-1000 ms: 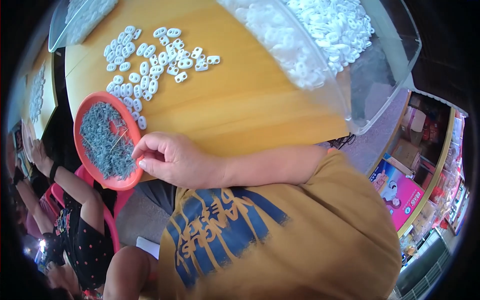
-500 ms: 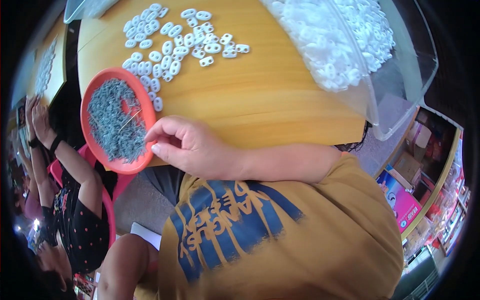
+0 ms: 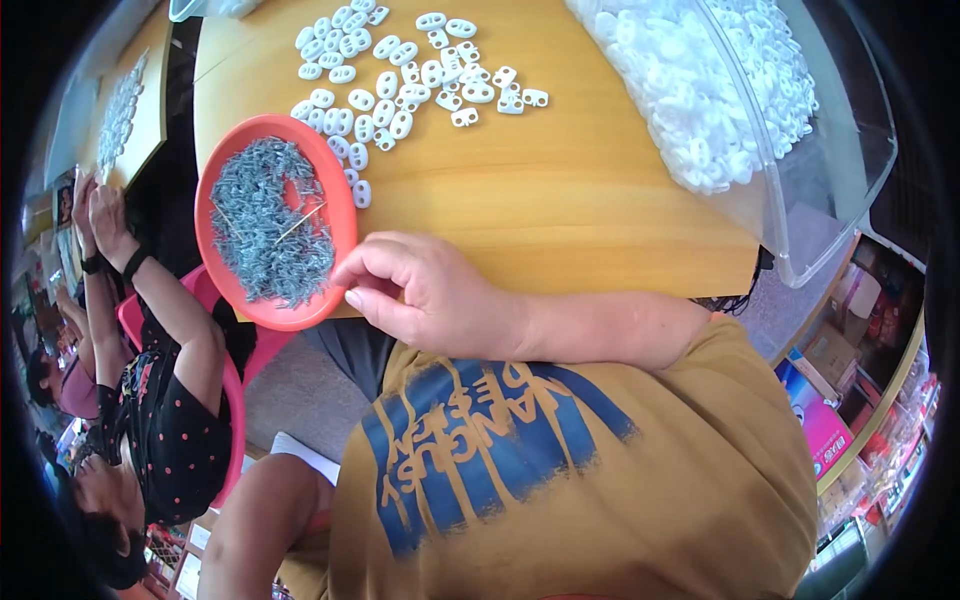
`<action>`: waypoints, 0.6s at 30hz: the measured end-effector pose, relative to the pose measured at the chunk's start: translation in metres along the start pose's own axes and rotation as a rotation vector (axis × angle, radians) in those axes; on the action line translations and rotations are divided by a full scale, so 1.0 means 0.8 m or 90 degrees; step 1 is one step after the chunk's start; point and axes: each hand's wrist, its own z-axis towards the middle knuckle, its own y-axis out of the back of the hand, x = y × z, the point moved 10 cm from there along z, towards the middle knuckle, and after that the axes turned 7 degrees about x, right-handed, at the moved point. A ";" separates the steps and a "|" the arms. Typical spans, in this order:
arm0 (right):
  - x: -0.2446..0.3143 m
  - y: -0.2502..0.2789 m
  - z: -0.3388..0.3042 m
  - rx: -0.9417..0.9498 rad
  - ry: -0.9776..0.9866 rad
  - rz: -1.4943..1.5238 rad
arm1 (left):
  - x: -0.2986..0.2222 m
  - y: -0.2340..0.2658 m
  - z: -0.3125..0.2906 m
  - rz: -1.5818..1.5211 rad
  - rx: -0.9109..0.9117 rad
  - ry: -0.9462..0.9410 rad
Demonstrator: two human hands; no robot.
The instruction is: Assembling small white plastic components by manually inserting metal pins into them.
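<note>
My right hand [image 3: 425, 290] is at the near right rim of an oval red dish [image 3: 346, 190]. Its fingers are curled and the thumb and index finger come close together, touching or nearly touching the rim. Whatever is between the fingertips is hidden or too small to make out. A heap of tiny grey metal pins [image 3: 262, 235] fills much of the dish, with a thin yellowish stick [image 3: 297, 225] lying on top. Beyond the dish, several small white plastic ovals [image 3: 402, 124] with two holes each lie scattered. My left arm [image 3: 262, 505] shows at the lower left; its hand is out of view.
At the right stands a large clear plastic bin [image 3: 780, 205] with many white plastic pieces [image 3: 690, 110] in and before it. The wooden table's [image 3: 560, 230] near edge runs below. At left another person [image 3: 165, 430] works beside a pink chair [image 3: 262, 358]. Shelves with boxes [image 3: 830, 350] are at right.
The whole view has shifted, so the table and dish sit farther right in the picture. My right hand keeps its place at the dish rim with the same curled fingers.
</note>
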 end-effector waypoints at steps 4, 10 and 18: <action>0.030 -0.028 0.000 0.052 0.159 -0.098 | 0.142 0.071 -0.043 0.483 -0.261 0.221; 0.028 -0.018 -0.003 0.017 0.170 -0.096 | 0.281 0.061 -0.105 0.979 -0.234 0.632; 0.041 -0.008 0.004 -0.013 0.176 -0.153 | 0.307 0.055 -0.134 1.059 -0.154 0.687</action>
